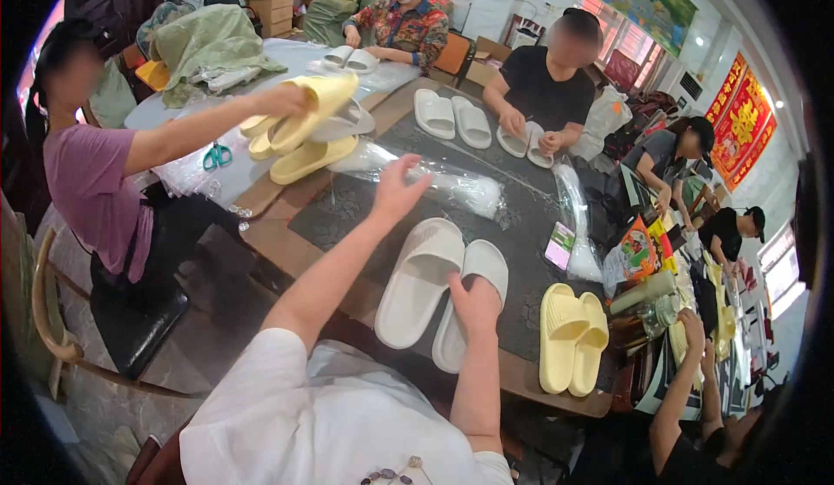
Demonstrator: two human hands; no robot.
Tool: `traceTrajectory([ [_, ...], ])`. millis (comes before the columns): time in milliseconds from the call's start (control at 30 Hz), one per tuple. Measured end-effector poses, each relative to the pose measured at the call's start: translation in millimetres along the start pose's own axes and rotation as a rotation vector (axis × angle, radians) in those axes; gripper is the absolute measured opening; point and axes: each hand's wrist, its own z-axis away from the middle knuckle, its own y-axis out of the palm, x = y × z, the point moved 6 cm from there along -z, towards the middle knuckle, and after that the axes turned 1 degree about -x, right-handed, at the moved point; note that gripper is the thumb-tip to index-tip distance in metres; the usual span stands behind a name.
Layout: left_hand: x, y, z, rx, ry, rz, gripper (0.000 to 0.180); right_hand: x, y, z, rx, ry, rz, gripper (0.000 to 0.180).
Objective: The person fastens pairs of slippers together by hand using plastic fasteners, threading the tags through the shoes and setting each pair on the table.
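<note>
While the right hand point(474, 301) presses closed fingers on a white slipper point(466, 311), the left hand point(397, 188) reaches forward, fingers apart.

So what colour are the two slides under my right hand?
White slides, right hand resting on one; seen in the head view.

— Where are my hands?
— My right hand point(473, 298) rests on the white foam slide sandals point(434, 289); my left hand point(395, 191) touches a clear plastic bag point(452, 185) behind them.
— To the right?
— Pale yellow foam slides point(571, 337), near the dark table's point(347, 215) front edge.
</note>
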Motion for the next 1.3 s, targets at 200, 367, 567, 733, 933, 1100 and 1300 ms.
traceTrajectory([
  [200,-26.7,-86.0,-9.9,-0.035,0.316,-0.191,0.032,-0.2,-0.6,0.4,0.056,0.013,-0.048,0.067],
  [367,-12.8,-135.3,-44.9,-0.164,0.359,-0.392,0.034,2.0,-3.2,2.6,0.082,0.030,-0.075,0.067],
  [567,30.6,-184.5,-120.4,-0.258,0.216,-0.991,0.041,0.0,-1.3,2.3,0.069,0.019,-0.087,0.067],
  [733,98.1,-195.6,-184.9,0.379,-0.299,-0.881,0.043,0.5,-0.5,1.4,0.039,0.005,-0.051,0.067],
  [933,127.6,-179.7,-172.9,0.369,-0.273,-0.459,0.043,2.0,-2.9,3.3,0.088,0.031,-0.057,0.066],
  [1100,98.6,-180.0,-153.8,0.090,-0.101,-0.311,0.049,5.8,-15.3,8.0,-0.005,-0.052,-0.173,0.047],
  [1300,6.2,-179.6,-124.8,0.111,-0.067,-0.068,0.058,-8.8,-58.2,43.4,-0.067,-0.041,-0.156,0.040],
])
